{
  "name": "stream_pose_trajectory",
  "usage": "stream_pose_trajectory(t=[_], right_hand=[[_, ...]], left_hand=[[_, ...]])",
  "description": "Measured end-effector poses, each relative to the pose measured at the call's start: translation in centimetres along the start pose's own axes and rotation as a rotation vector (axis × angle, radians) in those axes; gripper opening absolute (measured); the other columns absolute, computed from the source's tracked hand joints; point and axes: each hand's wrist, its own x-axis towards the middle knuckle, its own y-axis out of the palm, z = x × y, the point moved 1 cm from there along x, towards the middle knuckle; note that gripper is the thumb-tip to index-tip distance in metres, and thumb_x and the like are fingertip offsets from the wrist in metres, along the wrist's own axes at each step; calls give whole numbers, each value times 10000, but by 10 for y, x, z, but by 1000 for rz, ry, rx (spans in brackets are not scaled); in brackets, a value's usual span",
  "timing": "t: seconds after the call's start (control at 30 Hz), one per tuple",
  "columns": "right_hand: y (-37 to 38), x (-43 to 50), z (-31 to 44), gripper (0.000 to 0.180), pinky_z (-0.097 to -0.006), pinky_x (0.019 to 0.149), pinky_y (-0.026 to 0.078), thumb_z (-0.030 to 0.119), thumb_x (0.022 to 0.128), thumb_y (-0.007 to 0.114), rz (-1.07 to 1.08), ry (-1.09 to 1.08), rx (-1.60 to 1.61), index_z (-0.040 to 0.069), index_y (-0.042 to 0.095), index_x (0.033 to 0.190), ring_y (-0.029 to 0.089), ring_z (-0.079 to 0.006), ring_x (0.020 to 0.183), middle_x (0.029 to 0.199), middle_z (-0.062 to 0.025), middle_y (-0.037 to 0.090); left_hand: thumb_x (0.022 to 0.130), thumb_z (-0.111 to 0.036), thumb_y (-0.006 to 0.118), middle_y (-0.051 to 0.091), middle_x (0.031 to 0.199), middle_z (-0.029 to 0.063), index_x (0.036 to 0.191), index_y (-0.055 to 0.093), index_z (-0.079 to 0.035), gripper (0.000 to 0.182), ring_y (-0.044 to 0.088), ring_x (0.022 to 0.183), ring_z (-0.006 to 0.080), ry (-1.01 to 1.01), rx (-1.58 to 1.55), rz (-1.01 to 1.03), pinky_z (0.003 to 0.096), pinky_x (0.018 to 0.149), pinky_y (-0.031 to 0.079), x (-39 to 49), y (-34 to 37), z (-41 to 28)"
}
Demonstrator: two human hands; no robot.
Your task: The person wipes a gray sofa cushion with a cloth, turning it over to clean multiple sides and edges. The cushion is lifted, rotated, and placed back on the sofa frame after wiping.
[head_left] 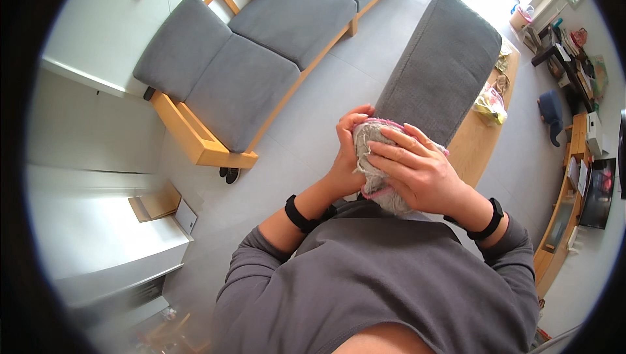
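A bunched, frayed grey-white cleaning cloth (369, 141) with pink edging is held between my hands, close to my body. My left hand (346, 151) grips its left side, thumb and fingers curled around it. From the right, my right hand (423, 170) lies over the cloth with its fingers spread across the top. Just beyond both hands is a long grey sofa cushion (440, 65), resting on a wooden coffee table (472, 151). The cloth and hands hide the cushion's near end, so I cannot tell whether they touch it.
A wood-framed sofa (195, 141) with grey cushions stands to the left. On the table's right part lies a plastic bag (490, 104) beside small items. Farther right are a blue elephant-shaped stool (551, 114) and a wooden TV cabinet (557, 222). Dark shoes (231, 174) sit by the sofa's end.
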Motion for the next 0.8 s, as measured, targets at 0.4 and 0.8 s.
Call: stream_pose_trajectory(t=[0.4, 0.8], right_hand=[[-24, 8, -88, 251, -371, 922, 529, -59, 643, 652, -44, 24, -42, 14, 704, 877, 628, -287, 1019, 959, -79, 712], [-137, 11, -235, 217, -423, 762, 549, 143, 997, 488, -555, 478, -335, 133, 689, 1079, 708, -360, 888, 1003, -161, 723]], left_hand=[[807, -86, 732, 250, 1483, 207, 1300, 213, -92, 715, 384, 1311, 261, -209, -146, 80, 460, 1108, 361, 3, -1, -16], [778, -158, 795, 252, 1456, 180, 1345, 213, -111, 814, 314, 1372, 293, -264, -209, 135, 469, 1108, 353, 3, 4, -10]])
